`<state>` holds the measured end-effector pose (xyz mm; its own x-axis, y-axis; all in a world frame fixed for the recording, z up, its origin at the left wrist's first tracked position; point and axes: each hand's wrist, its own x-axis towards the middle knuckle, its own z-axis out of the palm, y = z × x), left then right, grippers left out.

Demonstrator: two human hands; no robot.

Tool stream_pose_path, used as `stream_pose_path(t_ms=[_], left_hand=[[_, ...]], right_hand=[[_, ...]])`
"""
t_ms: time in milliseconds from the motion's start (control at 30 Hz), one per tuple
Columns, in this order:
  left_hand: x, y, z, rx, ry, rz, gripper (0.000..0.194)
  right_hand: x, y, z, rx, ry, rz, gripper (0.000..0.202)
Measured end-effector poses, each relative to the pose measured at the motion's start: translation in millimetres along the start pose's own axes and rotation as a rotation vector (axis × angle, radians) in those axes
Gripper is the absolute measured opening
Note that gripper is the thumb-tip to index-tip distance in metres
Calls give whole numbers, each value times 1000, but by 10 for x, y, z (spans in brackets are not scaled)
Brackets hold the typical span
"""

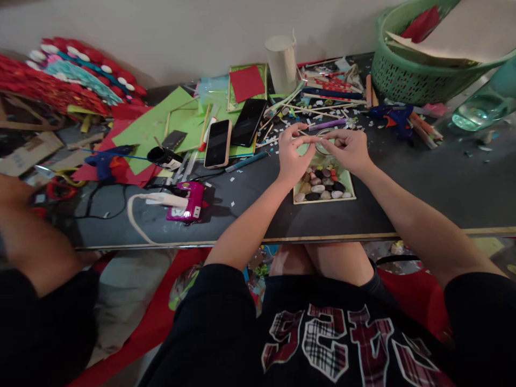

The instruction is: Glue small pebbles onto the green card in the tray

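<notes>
My left hand point(296, 151) and my right hand point(350, 150) meet above a shallow square tray point(345, 176) with pale edges. Both are closed, fingertips pinched close together. What sits between them is too small to make out. Just behind the fingertips shows part of a pale, clear, ring-shaped thing point(324, 146), mostly hidden by the fingers. Smooth pebbles point(317, 188) in white, black, brown and reddish tones cover the near part of the tray. A purple stick point(328, 124) lies right behind my hands.
Two phones point(217, 144) and a pen point(246, 162) lie left of my hands, near a pink power adapter point(191, 201) with plugged cables. Glue guns point(391, 118), sticks and paper scraps litter the table. A green basket point(419, 80) stands back right. Another person's arm point(34, 236) is at left.
</notes>
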<state>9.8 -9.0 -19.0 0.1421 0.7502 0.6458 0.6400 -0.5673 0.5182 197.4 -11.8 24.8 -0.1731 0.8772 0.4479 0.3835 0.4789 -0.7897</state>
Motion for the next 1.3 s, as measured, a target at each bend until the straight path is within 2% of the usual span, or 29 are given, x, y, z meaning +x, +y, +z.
stream_pose_path(t_ms=[133,267,433,667,800,933,1033,1133,1300], left_hand=[[-12,3,11,5,99,13,24],[1,-113,15,-19,175,-65,38],[33,-205,-20,42,114,36,36],[33,-99,-30,78,51,145,33],[42,-15,-49,66,73,138,39],[52,28,-56,140,111,203,40],[51,26,-58,168,128,232,39],[47,15,-60,137,105,222,38],[49,-16,-38,67,42,184,36]], right_hand=[[-10,4,42,16,8,4,58],[-17,26,27,6,25,4,50],[-23,64,-3,-57,-51,-25,37],[-41,74,0,-142,-118,-60,37],[-35,51,1,-97,-108,-43,37],[-30,27,24,17,-99,16,34],[-22,47,28,65,-60,36,39],[-11,70,-10,37,-7,22,48],[-17,31,-77,-41,-3,-11,37]])
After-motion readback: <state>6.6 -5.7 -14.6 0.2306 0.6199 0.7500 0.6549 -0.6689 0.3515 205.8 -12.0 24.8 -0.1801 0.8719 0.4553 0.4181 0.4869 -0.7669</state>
